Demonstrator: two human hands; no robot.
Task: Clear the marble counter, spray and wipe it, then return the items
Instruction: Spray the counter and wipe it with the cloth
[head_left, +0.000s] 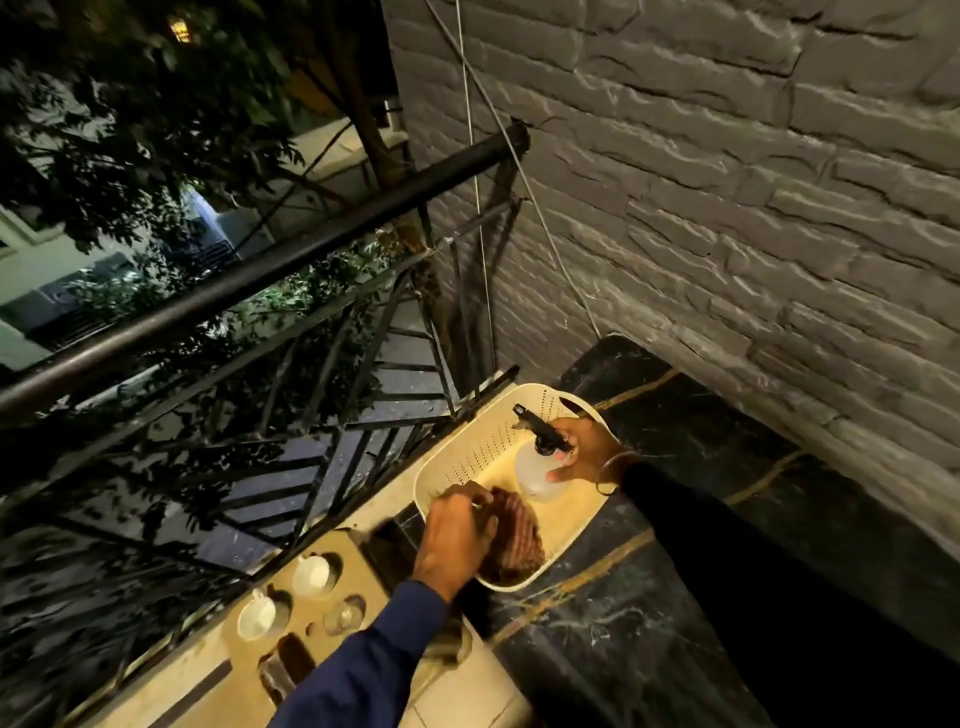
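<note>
Spray bottle (536, 470) in basket (483, 441), R hand (587, 447) fingers gripping; L hand (457, 535) fingers clutch cloth (519, 543).

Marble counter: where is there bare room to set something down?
Bare marble counter shows between the basket and the stone wall, and on its near side beside the right sleeve. Crowded: the basket, with spray bottle, cloth, left hand and right hand.

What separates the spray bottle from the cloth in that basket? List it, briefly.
The spray bottle is clear with a black trigger head; the cloth is reddish-brown and striped. The spray bottle is tilted, gripped at its neck by the right hand; the cloth lies bunched under the left hand, which holds it. Both are inside the cream basket.
</note>
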